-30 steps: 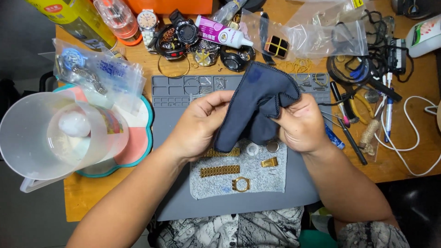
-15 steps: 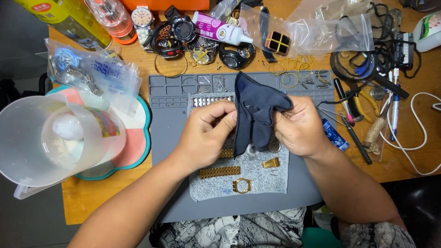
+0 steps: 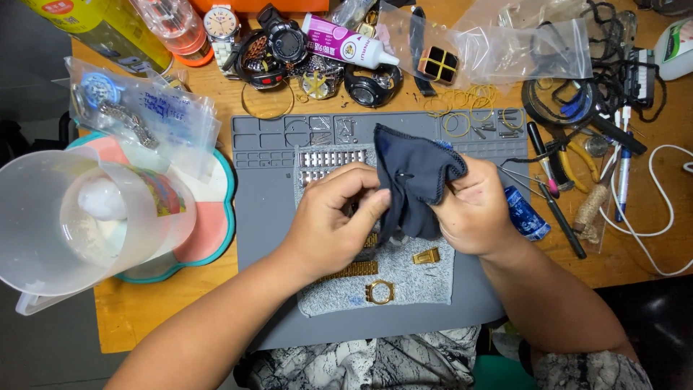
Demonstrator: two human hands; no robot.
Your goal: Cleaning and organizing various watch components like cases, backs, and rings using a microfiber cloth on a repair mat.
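Both hands meet over a grey work mat [image 3: 267, 217]. My right hand [image 3: 473, 213] grips a dark blue cloth [image 3: 415, 177] bunched upward. My left hand [image 3: 336, 217] pinches the cloth's left edge, fingers closed around something too small to make out. Beneath the hands lies a pale grey towel [image 3: 426, 278] carrying gold watch parts: a band segment [image 3: 350, 270], a round case ring [image 3: 380, 292] and a small clasp piece [image 3: 426, 256]. A silver link band [image 3: 332, 159] lies at the towel's top edge.
A clear plastic jug [image 3: 79, 217] stands at the left over a teal-rimmed tray [image 3: 216, 231]. Watches [image 3: 285, 43], a glue tube [image 3: 346, 47], plastic bags [image 3: 505, 50], rubber bands, pliers, pens and cables crowd the back and right of the wooden table.
The cloth has shifted from draping over both hands to being bunched in the right hand. The left hand moved lower and pinches its edge. The silver band has come into view.
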